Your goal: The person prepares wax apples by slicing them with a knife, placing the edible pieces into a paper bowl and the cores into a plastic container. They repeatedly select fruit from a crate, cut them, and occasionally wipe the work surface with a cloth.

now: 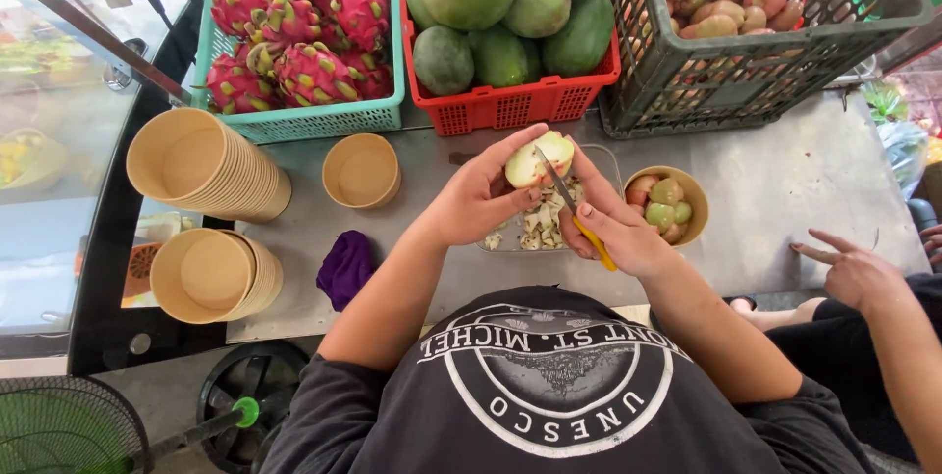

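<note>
The halved fruit sits gripped in the left hand above a clear tray of peelings, while the right hand is clamped on a yellow-handled knife whose blade rests against the cut face. Below lies a grey metal counter. A paper bowl of small fruit stands beside the right hand, an empty cup left. Behind, crates hold dragon fruit and green mangoes. Another person's hand rests nearby.

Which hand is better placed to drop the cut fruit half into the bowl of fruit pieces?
Probably the left hand: it already holds the fruit half. The right hand, though nearer the bowl, is busy gripping the yellow-handled knife, whose blade rests against the fruit.
</note>
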